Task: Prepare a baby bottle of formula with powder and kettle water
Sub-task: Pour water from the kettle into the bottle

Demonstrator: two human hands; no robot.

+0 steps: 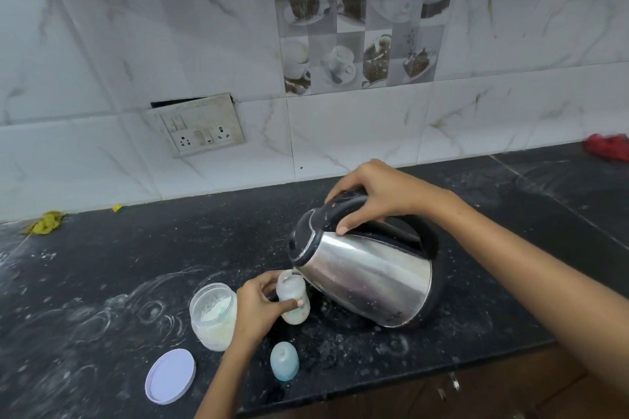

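We are at the pouring step. Across the black counter (pixel 102 265), one steel kettle (pixel 367 282) tilts at about three o'clock from centre, spout down over the bottle's open mouth. Our right hand (pixel 381 196) grasps its black handle from above, fingers wrapped over it and thumb on the near side. At six o'clock, touching the spout, stands the one baby bottle (pixel 293 299), upright on the counter; our left hand (pixel 258 306) holds it, thumb and fingers curled around its body. We cannot tell whether water is flowing; the bottle looks pale and cloudy inside.

Just beside the bottle at seven o'clock sits one open powder jar (pixel 212 315), partly full of white powder. Its lilac lid (pixel 170 376) lies flat, nearer us. One bottle cap (pixel 284 360) stands at six o'clock, near the counter edge.

Next, we judge, the kettle must be righted gently once the level suffices, then the cap fitted and the bottle shaken.
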